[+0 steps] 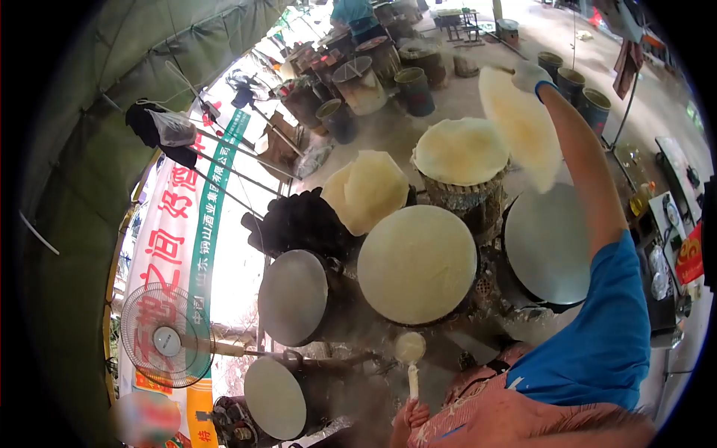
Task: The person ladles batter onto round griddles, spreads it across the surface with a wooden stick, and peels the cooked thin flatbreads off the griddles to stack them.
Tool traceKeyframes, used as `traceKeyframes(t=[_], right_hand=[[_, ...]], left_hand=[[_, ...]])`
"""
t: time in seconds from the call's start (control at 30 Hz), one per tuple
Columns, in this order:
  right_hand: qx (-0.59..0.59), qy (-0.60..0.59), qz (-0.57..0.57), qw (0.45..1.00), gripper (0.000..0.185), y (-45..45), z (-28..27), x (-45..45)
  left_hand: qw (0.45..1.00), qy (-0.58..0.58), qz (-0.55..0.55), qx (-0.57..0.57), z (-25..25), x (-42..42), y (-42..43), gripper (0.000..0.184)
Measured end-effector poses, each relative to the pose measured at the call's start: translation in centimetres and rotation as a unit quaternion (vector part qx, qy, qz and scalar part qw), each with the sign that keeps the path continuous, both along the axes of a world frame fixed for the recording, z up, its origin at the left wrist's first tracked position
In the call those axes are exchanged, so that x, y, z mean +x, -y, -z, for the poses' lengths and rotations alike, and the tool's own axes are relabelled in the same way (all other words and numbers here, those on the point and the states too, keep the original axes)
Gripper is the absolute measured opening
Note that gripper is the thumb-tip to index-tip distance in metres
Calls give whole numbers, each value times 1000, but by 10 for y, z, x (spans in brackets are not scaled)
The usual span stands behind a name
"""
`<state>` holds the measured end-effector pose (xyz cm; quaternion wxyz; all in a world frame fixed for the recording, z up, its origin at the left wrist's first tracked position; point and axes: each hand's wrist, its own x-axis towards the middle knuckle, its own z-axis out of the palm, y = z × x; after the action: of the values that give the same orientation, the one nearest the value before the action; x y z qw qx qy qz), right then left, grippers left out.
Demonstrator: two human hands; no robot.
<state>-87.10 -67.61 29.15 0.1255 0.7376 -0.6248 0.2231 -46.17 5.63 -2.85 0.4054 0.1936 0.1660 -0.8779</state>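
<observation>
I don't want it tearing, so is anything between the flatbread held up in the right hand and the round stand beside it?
Nothing visible. The hanging flatbread in the right hand meets the edge of the flatbread-topped stand in this view; actual depth is unclear. The ladle is well aside.

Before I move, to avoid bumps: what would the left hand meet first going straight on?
Ladle first, the left hand would probably meet the near edge of the middle griddle; depth is unclear.

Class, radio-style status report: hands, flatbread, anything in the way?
Left hand gripping ladle. Gloved right hand holding raised flatbread. It hangs beside lying flatbread, contact unclear. Nothing visibly blocking it.
</observation>
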Motion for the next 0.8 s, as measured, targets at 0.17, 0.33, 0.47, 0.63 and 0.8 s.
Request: traceKeyframes(t=[0.17,0.33,0.47,0.63,0.8], right_hand=[[42,308,-52,949,25,124,123,-61],[106,499,19,860,36,99,317,-4],[218,544,187,788,39,48,382,49],[194,409,70,889,38,76,442,86],[146,344,-194,907,36,35,423,228]], left_hand=[[996,14,-84,32,-16,-37,9,37],[985,38,-163,30,-5,-81,19,31],[967,66,-242,36,-7,-116,12,26],[908,110,-404,27,-19,-183,-35,20],[780,110,-617,2,-27,-266,-51,14]])
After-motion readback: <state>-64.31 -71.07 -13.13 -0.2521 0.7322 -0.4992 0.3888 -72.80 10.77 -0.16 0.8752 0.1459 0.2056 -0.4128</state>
